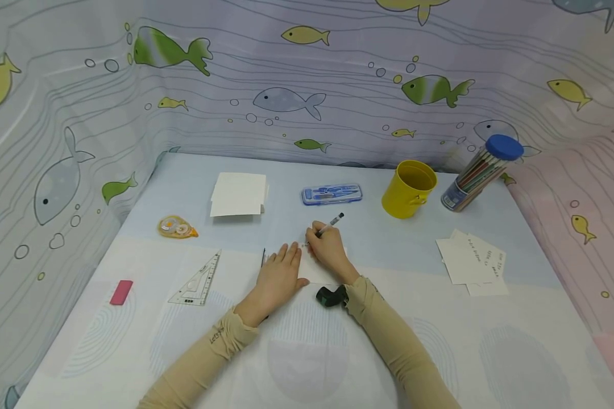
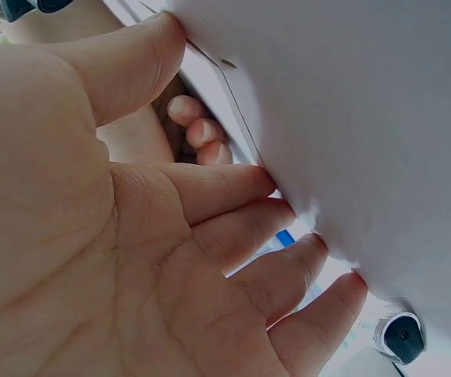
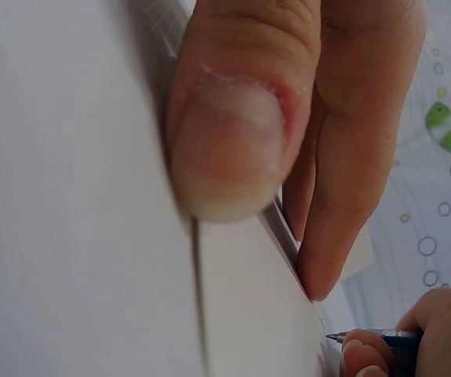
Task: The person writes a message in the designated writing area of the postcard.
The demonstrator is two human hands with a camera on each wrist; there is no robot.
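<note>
My right hand (image 1: 331, 251) pinches a pen (image 1: 332, 222) with a dark end, slanting up to the right. In the right wrist view the pen's pointed metal tip (image 3: 335, 337) is close to the paper's surface. White paper (image 1: 319, 274) lies beneath both hands. My left hand (image 1: 280, 275) rests on its left part, fingers straight and thumb out to the right. The left wrist view shows the left fingers (image 2: 276, 279) touching the paper, with curled fingers of the right hand behind. Small marks sit near the pen tip; they are too small to read.
Left are a pink eraser (image 1: 121, 292), a triangle ruler (image 1: 196, 284) and correction tape (image 1: 176, 227). Behind stand blank cards (image 1: 238, 194), a blue case (image 1: 331, 194), a yellow bucket (image 1: 405, 193) and a pencil tub (image 1: 478, 176). Written cards (image 1: 471, 264) lie right.
</note>
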